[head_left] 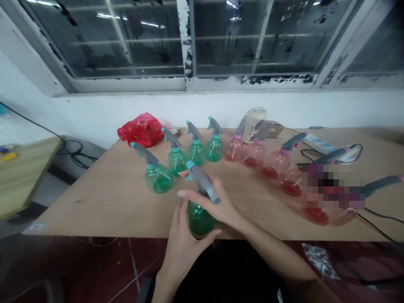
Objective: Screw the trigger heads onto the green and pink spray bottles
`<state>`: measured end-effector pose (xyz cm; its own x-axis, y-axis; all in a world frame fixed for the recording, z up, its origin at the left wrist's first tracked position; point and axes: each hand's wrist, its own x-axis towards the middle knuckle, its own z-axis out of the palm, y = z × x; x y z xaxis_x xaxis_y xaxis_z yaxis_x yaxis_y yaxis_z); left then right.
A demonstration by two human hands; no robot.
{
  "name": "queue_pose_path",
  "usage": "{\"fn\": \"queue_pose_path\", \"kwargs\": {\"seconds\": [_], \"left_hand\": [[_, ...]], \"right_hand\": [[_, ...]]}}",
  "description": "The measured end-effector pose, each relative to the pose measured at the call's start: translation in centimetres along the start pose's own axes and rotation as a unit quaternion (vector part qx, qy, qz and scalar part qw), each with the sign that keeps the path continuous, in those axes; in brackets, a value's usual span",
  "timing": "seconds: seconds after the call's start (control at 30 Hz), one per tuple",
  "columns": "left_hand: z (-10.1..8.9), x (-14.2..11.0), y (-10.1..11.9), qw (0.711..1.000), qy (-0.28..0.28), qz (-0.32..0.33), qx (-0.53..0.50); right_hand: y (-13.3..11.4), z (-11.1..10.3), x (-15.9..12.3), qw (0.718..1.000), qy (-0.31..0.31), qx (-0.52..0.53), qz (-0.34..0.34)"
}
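At the table's front edge I hold a green spray bottle with a grey and teal trigger head. My left hand curves round the lower part of its clear body. My right hand grips it higher up, around the neck under the trigger head, hiding the collar. Beyond my hands stand several more green spray bottles in a slanting row. To the right runs a curved row of pink spray bottles with grey and pink heads; the nearest ones are partly pixelated.
A brown table carries everything. Along the back lie a red plastic bag, a paper cup and a small cardboard box. A white power strip with black cables sits at right. Behind is a window.
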<state>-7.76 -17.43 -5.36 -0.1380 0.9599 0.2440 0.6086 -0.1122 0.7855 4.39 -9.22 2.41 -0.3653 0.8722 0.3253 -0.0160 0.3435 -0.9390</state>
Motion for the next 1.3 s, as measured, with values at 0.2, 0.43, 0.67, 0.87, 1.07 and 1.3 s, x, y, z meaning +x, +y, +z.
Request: {"fn": "queue_pose_path", "kwargs": {"seconds": [0.2,0.43,0.67,0.87,1.07,1.3], "left_hand": [[-1.9,-1.1,-1.6,0.997,0.064,-0.044,-0.008],[-5.8,-1.1,-4.4,0.961,0.225,-0.161,0.023],[-7.8,1.1,-7.4,0.95,0.286,-0.125,0.03],[-7.7,1.9,-8.8,0.96,0.263,-0.097,0.011],[-8.0,1.6,-8.1,0.965,0.24,-0.105,-0.025],[-7.1,1.2,-7.7,0.956,0.269,-0.102,-0.066]], "right_hand": [[-0.6,3.0,0.8,0.981,-0.166,-0.064,-0.081],[1.4,2.8,2.8,0.963,-0.223,-0.121,-0.092],[4.2,3.5,5.5,0.993,-0.022,-0.078,-0.081],[6.3,5.5,6.9,0.982,0.013,-0.16,-0.101],[6.8,7.3,7.8,0.952,0.017,-0.267,-0.146],[6.7,9.5,8.7,0.919,0.002,-0.382,-0.102]]}}
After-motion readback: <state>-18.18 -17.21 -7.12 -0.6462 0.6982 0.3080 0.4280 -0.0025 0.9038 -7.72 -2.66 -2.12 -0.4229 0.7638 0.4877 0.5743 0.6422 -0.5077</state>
